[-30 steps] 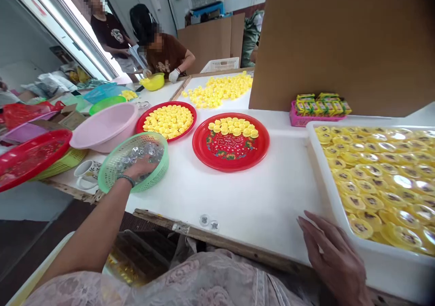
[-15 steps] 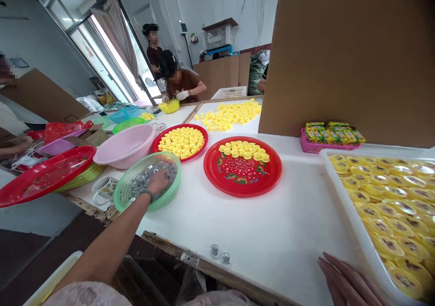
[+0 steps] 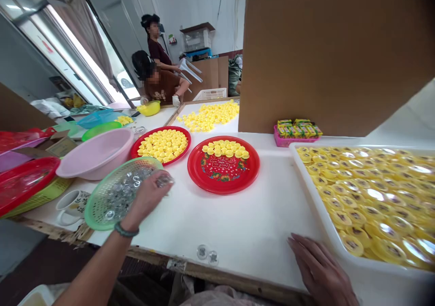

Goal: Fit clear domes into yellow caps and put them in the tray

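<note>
My left hand [image 3: 147,198] is closed around a few clear plastic caps [image 3: 165,181], just past the right side of the green mesh basket [image 3: 94,208]. More such clear caps [image 3: 118,196] lie loose inside that basket. Flat on the white table [image 3: 251,233] rests my right hand [image 3: 321,267], its fingers stretched out and nothing under them that I can see. Two clear caps [image 3: 203,251] sit at the table's near edge, between my hands. Beside my right hand stands a white tray [image 3: 319,208] filled with yellow cups under clear covers.
Ahead is a red tray [image 3: 222,186] with yellow cups along its far side; a second red tray [image 3: 133,152] is full of them. A pink basin [image 3: 97,154] and a mug [image 3: 73,206] stand left. Brown cardboard [image 3: 306,56] rises behind a pink basket [image 3: 280,141]. Co-workers are beyond.
My left hand has come up out of the green basket and moved right with clear caps in it. The view has turned right. A standing co-worker now holds a white stool.
</note>
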A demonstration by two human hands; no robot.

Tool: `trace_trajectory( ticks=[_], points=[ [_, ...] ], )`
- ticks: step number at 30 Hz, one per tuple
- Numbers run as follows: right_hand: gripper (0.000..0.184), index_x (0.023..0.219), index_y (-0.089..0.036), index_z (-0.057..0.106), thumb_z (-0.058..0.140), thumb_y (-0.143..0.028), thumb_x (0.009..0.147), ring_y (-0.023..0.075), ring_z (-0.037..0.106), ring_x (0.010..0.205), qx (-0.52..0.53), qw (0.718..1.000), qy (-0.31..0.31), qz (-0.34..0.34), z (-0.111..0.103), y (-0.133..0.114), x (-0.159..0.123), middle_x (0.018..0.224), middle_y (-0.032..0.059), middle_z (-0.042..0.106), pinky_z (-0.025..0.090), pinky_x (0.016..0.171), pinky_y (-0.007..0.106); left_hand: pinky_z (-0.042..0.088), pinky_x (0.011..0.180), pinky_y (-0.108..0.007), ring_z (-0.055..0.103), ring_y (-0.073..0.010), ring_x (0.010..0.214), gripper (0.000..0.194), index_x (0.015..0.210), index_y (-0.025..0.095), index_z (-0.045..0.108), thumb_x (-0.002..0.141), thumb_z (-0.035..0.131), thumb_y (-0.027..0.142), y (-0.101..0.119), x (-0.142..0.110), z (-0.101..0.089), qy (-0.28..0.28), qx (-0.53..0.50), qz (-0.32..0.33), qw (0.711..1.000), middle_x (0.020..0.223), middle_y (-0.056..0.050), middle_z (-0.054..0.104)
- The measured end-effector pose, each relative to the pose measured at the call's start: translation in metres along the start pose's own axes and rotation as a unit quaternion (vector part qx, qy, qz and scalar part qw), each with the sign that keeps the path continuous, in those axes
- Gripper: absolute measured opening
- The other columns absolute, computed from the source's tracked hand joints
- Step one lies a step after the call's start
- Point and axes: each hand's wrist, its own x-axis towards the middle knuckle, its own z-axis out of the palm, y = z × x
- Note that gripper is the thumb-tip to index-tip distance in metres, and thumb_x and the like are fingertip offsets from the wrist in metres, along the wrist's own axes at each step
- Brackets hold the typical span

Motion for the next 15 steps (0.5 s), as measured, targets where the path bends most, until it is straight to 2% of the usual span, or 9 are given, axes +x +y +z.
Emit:
trace_trajectory(
  ticks=[2,5,7,8,10,12,15],
  points=[
    [0.020,0.101,-0.020,0.064,0.048,-0.024,0.088,0.0209,0.060,0.097,0.044,0.998,-0.016,0.053,0.005,-0.011,0.010,0.104,0.0079,0.065,0.051,0.081,0.033,0.042,0.054,-0.024,0.054,-0.0152,0.059,0.016,0.086,0.020,0.058,0.073,0.056,0.030,0.016,-0.023,0.049,-0.101,-0.029,0.036,0.994,0.069,0.001,0.058],
    [0.024,0.106,-0.020,0.063,0.049,-0.026,0.088,0.0199,0.062,0.094,0.134,0.979,-0.093,0.122,0.019,-0.029,0.026,0.106,0.0090,0.064,0.054,0.079,0.032,0.044,0.069,-0.028,0.057,-0.0175,0.074,0.012,0.080,0.020,0.060,0.072,0.052,0.016,0.025,-0.054,0.121,-0.219,0.048,0.142,0.964,0.078,-0.002,0.060],
    [0.029,0.114,-0.020,0.059,0.049,-0.025,0.087,0.0200,0.061,0.096,0.197,0.958,-0.153,0.139,0.028,-0.039,0.036,0.110,0.0098,0.062,0.054,0.079,0.032,0.043,0.072,-0.029,0.057,-0.0184,0.077,0.017,0.083,0.021,0.061,0.071,0.051,0.014,0.026,-0.068,0.155,-0.271,0.094,0.184,0.940,0.083,-0.003,0.059],
    [0.033,0.118,-0.020,0.058,0.050,-0.023,0.086,0.0204,0.060,0.099,0.225,0.948,-0.175,0.140,0.032,-0.043,0.040,0.112,0.0101,0.061,0.053,0.082,0.032,0.043,0.072,-0.029,0.057,-0.0188,0.078,0.019,0.085,0.021,0.060,0.071,0.051,0.014,0.026,-0.072,0.165,-0.290,0.111,0.197,0.930,0.085,-0.003,0.058],
    [0.039,0.123,-0.021,0.054,0.052,-0.020,0.084,0.0213,0.057,0.106,0.271,0.932,-0.202,0.133,0.038,-0.048,0.044,0.117,0.0102,0.059,0.050,0.088,0.035,0.044,0.072,-0.029,0.057,-0.0200,0.081,0.022,0.092,0.021,0.059,0.071,0.053,0.016,0.027,-0.076,0.174,-0.321,0.130,0.213,0.914,0.089,-0.004,0.058],
    [0.045,0.126,-0.022,0.051,0.054,-0.017,0.082,0.0215,0.054,0.109,0.299,0.921,-0.213,0.130,0.041,-0.051,0.046,0.119,0.0099,0.057,0.047,0.092,0.036,0.044,0.074,-0.030,0.057,-0.0215,0.085,0.027,0.099,0.022,0.057,0.072,0.058,0.024,0.029,-0.075,0.172,-0.346,0.136,0.220,0.902,0.094,-0.005,0.057],
    [0.045,0.124,-0.023,0.053,0.055,-0.014,0.080,0.0208,0.054,0.106,0.305,0.916,-0.219,0.138,0.042,-0.053,0.046,0.116,0.0086,0.058,0.047,0.091,0.035,0.044,0.078,-0.033,0.056,-0.0239,0.090,0.047,0.110,0.023,0.054,0.068,0.068,0.037,0.031,-0.070,0.161,-0.380,0.145,0.222,0.886,0.102,-0.005,0.057]
  ],
)
